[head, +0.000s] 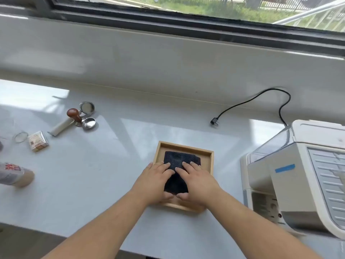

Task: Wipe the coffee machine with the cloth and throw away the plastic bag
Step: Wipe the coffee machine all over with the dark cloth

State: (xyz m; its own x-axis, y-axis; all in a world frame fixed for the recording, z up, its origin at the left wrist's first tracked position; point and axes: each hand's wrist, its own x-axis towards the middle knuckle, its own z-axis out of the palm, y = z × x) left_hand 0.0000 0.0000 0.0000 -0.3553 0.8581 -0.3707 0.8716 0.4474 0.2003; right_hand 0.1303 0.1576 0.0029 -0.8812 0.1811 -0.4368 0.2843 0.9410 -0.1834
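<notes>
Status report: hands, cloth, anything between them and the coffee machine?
Left hand and right hand both flat on the dark folded cloth. Cloth lies in the shallow square wooden tray. White coffee machine to the right, nothing between.

Our left hand (156, 181) and our right hand (197, 181) lie flat, side by side, on the dark cloth (182, 158) in the wooden tray (184, 145). The white coffee machine (298, 176) stands to the right on the pale counter (112, 165). Its black cord (252, 100) lies loose behind it, with the plug on the counter
</notes>
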